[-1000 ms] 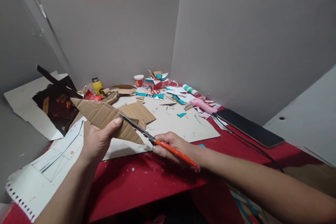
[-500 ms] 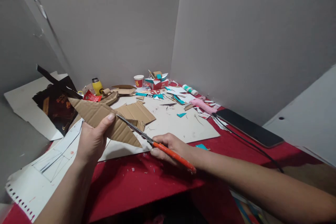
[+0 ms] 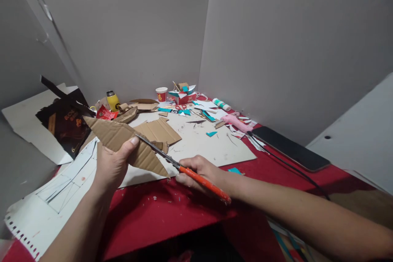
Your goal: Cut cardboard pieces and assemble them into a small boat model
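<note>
A pointed piece of brown corrugated cardboard (image 3: 112,133) is held up above the table by my left hand (image 3: 114,161), its thumb pressed on the face and the fingers hidden behind. My right hand (image 3: 201,172) grips scissors with orange handles (image 3: 205,183). Their blades (image 3: 158,149) lie along the upper right edge of the cardboard, tips near my left thumb. I cannot make out whether the blades are closed fully. Behind the held piece, a flat cardboard sheet (image 3: 159,131) rests on a white board (image 3: 211,147).
A red cloth (image 3: 172,217) covers the table. To the left lie a sketched sheet (image 3: 46,208) and a dark box panel (image 3: 66,127). Farther back stand a yellow bottle (image 3: 113,101) and a paper cup (image 3: 161,94). A pink glue gun (image 3: 236,123) and a black phone-like slab (image 3: 291,147) lie right.
My left hand and the cardboard have shifted slightly right and down. The scissors stay at almost the same spot along the cardboard's edge. The view has moved a little.
</note>
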The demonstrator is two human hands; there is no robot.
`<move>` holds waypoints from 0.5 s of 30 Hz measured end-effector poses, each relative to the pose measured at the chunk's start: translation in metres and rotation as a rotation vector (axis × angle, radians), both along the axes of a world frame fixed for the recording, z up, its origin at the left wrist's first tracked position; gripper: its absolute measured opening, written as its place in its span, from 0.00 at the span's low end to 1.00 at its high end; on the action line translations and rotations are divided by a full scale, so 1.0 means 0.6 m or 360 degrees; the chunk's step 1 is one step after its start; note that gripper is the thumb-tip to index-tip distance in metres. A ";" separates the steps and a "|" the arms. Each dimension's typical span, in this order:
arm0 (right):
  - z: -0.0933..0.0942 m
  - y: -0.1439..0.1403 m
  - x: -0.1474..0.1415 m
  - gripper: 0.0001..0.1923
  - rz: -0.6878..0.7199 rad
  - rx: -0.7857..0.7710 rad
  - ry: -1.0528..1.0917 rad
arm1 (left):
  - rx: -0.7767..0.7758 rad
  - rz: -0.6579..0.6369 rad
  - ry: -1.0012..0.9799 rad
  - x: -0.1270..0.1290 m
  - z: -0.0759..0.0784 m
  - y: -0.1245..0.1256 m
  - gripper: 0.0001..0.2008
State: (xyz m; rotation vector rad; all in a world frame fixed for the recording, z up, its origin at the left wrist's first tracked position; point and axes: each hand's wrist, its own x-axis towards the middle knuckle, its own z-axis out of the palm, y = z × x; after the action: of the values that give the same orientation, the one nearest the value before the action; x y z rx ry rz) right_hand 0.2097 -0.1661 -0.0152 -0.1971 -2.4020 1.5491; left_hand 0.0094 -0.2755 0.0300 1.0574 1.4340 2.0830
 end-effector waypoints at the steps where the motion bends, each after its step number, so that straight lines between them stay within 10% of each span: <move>1: -0.002 -0.001 0.000 0.24 -0.0003 -0.0017 -0.0009 | 0.0001 -0.0024 -0.0022 0.000 0.000 0.000 0.17; 15: 0.006 -0.005 0.000 0.19 0.0026 0.0036 0.0071 | -0.0112 -0.0231 -0.0010 0.017 -0.010 -0.003 0.20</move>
State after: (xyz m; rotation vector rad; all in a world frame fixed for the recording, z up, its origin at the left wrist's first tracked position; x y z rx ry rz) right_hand 0.2095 -0.1690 -0.0119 -0.1369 -2.3916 1.5164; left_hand 0.0197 -0.2771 0.0238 1.0921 1.3744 1.9191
